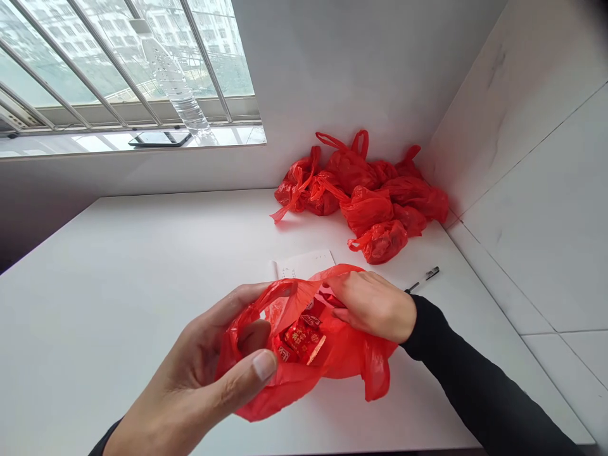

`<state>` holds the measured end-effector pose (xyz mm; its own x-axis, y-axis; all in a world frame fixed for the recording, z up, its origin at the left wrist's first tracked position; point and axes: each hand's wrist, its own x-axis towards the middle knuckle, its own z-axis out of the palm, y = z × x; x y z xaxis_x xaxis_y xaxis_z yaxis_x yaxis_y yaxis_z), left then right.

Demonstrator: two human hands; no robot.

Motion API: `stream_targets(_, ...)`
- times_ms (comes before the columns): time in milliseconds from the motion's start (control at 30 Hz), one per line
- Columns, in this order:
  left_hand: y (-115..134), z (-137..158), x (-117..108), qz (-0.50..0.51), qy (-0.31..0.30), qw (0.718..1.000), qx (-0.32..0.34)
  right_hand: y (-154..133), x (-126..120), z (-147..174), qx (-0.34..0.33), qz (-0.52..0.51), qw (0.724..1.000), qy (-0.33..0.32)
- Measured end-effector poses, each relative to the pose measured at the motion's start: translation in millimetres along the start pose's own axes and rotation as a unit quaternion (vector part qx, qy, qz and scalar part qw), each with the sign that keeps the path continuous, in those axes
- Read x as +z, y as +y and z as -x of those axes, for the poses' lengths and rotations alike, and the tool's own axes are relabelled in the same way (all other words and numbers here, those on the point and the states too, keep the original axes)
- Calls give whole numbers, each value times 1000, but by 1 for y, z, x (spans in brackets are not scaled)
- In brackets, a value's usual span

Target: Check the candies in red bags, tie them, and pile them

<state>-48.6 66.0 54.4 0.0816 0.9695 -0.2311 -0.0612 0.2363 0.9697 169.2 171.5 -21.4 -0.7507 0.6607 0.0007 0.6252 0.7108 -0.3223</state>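
A thin red plastic bag is held with its mouth spread open above the white table. My left hand grips the bag's left side, fingers hooked through its edge and thumb in front. Inside lie several small shiny red packets with gold printing. My right hand reaches into the bag from the right. Its fingers are bent and mostly hidden by the plastic and packets, so what they hold cannot be made out.
Several tied red plastic bags are heaped in the table's back right corner. A notebook lies behind the held bag, and a pen to its right. On the windowsill are a clear bottle and a phone.
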Motion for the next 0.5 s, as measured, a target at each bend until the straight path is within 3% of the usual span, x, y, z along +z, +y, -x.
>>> stream_targets(300,-1,0,-1,-7,11,1000,-5,-11,-8,-8,35,-31,998,50)
stream_targets(500,-1,-1,-1,1,4,1000,0,-14,-9,-8,15,-86,996,14)
